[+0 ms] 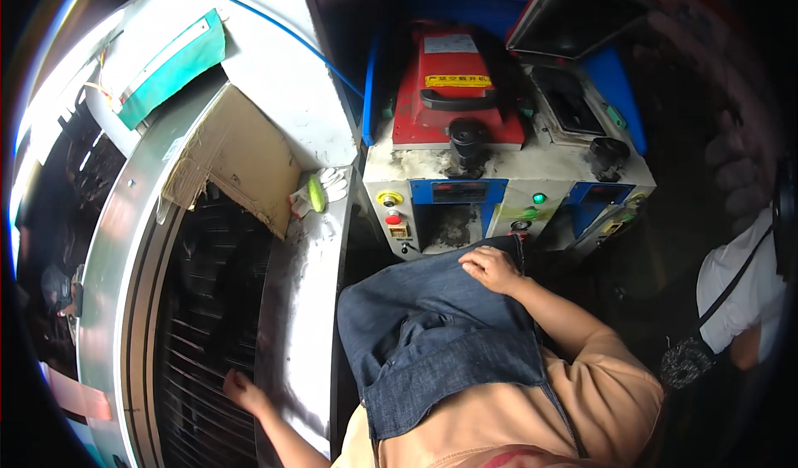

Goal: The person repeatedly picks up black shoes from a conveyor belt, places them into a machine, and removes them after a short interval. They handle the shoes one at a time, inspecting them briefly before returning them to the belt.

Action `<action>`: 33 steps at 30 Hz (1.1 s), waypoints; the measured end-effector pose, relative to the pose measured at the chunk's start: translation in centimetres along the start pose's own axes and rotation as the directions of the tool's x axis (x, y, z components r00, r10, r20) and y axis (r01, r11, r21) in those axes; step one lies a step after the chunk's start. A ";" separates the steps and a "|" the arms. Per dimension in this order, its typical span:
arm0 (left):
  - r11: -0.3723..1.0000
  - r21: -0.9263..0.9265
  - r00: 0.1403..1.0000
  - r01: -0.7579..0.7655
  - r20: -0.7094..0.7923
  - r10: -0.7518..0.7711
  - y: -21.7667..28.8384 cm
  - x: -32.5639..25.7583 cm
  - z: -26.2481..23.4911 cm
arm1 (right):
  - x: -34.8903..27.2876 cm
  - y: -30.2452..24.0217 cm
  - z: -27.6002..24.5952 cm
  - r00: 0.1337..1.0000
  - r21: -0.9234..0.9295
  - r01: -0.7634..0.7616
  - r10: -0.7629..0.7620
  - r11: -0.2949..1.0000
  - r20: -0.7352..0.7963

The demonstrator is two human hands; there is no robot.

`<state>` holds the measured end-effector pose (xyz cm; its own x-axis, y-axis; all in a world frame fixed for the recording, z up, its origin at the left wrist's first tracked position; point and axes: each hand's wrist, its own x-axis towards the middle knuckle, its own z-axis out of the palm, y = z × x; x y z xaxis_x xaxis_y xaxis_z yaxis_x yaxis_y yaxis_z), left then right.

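My left hand point(241, 391) is over a dark slatted conveyor point(195, 327), beside the inner edge of a pale metal ledge point(295, 335). Its fingers are bunched together; whether anything small or dark is between them does not show. Across my lap lies a dark blue denim apron point(440, 343). On its far edge rests my right hand point(495, 268), fingers loosely curled, with nothing visible in them. The right hand is near the front of a machine with a red cover point(449, 94).
A worn cardboard sheet point(249, 156) stands over the conveyor's far end. White gloves point(332, 184) and a green cucumber-like object point(316, 194) lie on the ledge. The machine's front carries buttons point(392, 217). A raised dark lid point(573, 11) is behind it. A person in white point(736, 277) is at right.
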<state>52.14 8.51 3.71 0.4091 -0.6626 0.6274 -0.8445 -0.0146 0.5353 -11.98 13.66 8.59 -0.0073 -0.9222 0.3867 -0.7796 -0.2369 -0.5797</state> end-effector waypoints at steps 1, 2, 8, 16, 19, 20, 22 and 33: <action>0.998 -0.023 0.997 -0.052 0.064 0.054 2.3 -0.2 1.7 | -0.2 0.0 0.0 0.998 -0.068 0.054 -0.055 0.996 -0.015; 0.995 -0.065 0.989 -0.073 0.124 0.081 4.5 -0.5 3.1 | -0.4 0.0 0.0 0.996 -0.139 0.089 -0.091 0.986 -0.006; 0.962 -0.163 0.914 -0.220 0.309 0.262 13.6 -2.8 9.6 | -1.0 0.5 -0.1 0.996 -0.114 0.055 -0.063 0.992 -0.067; 0.962 -0.015 0.873 -0.274 0.416 0.255 14.0 -5.8 12.2 | -1.2 0.7 -0.2 0.994 -0.108 0.075 -0.083 0.991 -0.077; 0.964 0.000 0.875 -0.265 0.421 0.240 13.7 -6.0 12.5 | -1.1 0.8 -0.2 0.993 -0.102 0.079 -0.088 0.992 -0.080; 0.964 -0.006 0.879 -0.265 0.410 0.244 13.7 -5.9 12.4 | -1.1 0.8 -0.2 0.993 -0.100 0.080 -0.089 0.992 -0.083; 0.963 0.001 0.877 -0.271 0.411 0.247 13.8 -5.9 12.2 | -1.1 0.7 -0.2 0.993 -0.097 0.078 -0.086 0.992 -0.079; 0.986 -0.087 0.905 -0.139 0.394 0.162 14.5 -5.5 14.0 | -0.8 0.4 0.1 0.999 -0.113 0.028 -0.031 0.993 -0.030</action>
<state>32.80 1.49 0.09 0.0969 -0.8967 0.4319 -0.8600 0.1430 0.4899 -12.19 14.27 7.93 -0.0016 -0.9048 0.4259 -0.8456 -0.2262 -0.4836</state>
